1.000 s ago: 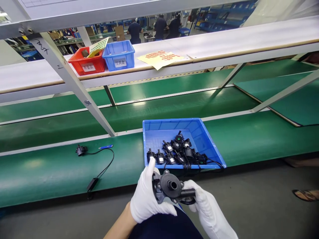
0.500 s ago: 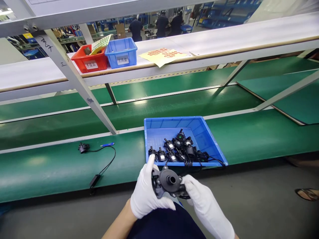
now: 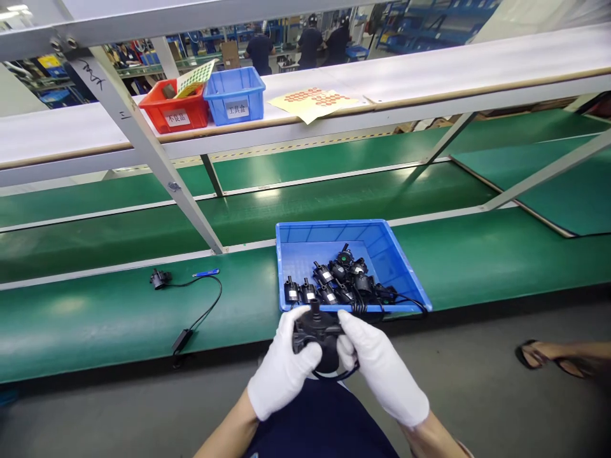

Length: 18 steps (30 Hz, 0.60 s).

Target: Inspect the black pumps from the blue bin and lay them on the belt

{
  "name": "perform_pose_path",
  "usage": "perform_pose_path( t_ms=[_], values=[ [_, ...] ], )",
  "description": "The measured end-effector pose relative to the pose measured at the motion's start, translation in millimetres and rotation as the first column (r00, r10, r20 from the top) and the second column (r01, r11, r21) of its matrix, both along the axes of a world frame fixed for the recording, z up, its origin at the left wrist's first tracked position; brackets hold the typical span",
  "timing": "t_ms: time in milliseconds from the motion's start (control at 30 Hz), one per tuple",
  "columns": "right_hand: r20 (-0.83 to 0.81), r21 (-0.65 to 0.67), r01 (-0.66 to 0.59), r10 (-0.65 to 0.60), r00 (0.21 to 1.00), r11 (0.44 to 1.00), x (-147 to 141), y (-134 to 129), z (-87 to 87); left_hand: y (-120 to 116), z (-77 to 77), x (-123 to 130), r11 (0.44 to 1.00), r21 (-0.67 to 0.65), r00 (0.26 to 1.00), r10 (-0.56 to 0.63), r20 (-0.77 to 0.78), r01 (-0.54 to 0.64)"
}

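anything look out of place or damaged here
Slightly untidy: black cables spill over the near rim of the large blue bin, and a yellow sticker sheet overhangs the shelf edge. No damage is visible.

The undersides of the black pump [image 3: 321,334] are covered by the gloved left hand [image 3: 285,366] and gloved right hand [image 3: 382,362], its details smeared by blur. Handwriting on the post [image 3: 143,143] at upper left is too unclear to read. The people [image 3: 310,46] at top centre are small, and the top edge cuts off the blue shelving [image 3: 434,25].
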State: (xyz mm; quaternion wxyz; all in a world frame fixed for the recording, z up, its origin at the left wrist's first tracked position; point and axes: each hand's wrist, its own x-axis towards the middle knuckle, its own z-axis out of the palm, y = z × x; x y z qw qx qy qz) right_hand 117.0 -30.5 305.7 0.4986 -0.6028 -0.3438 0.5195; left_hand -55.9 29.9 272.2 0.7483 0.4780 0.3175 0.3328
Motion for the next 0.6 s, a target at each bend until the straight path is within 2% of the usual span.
perform_pose_path(
  t_ms=[100,133,233,300,333,367,400,433,467,533,600],
  values=[
    [0.045,0.086,-0.07,0.067,0.997,0.994,-7,-8,4.8,0,-12.7,9,0.955,-0.295,0.988,0.016,0.154,0.03],
    [0.093,0.088,-0.06,0.051,0.994,0.994,-9,-9,4.6,-1,-15.6,11,0.942,-0.334,0.984,0.039,0.176,0.022],
    [0.293,0.034,-0.008,-0.002,0.956,0.999,-15,-8,-1.7,-8,-12.3,8,0.972,-0.226,0.985,0.094,0.143,-0.06],
    [0.312,0.007,-0.05,0.045,0.949,0.999,-21,-6,-9.5,-14,-1.7,-1,0.991,-0.064,0.989,0.123,0.079,-0.118],
    [0.252,0.012,-0.084,0.078,0.965,0.996,-25,-5,-14.2,-14,3.5,-6,0.99,0.023,0.99,0.137,0.039,-0.138],
    [0.119,0.031,-0.113,0.109,0.987,0.993,-30,-5,-19.3,-12,6.9,-11,0.986,0.097,0.99,0.138,0.011,-0.139],
    [-0.065,0.058,-0.133,0.137,0.988,0.989,-34,-6,-24.6,-8,7.3,-16,0.985,0.131,0.993,0.115,0.006,-0.115],
    [-0.262,0.087,-0.141,0.159,0.952,0.986,-38,-7,-29.7,-1,3.9,-19,0.988,0.127,0.996,0.081,0.024,-0.083],
    [-0.426,0.109,-0.148,0.181,0.887,0.983,-42,-9,-34.4,7,-3.5,-21,0.994,0.102,0.998,0.042,0.049,-0.047],
    [-0.623,0.141,-0.177,0.227,0.749,0.974,-48,-12,-39.7,22,-29.1,-21,0.997,0.061,0.998,-0.053,0.035,0.051],
    [-0.708,0.195,-0.224,0.295,0.641,0.955,-51,-11,-35.8,32,-62.9,-17,0.973,0.119,0.973,-0.178,-0.147,0.196]
  ],
)
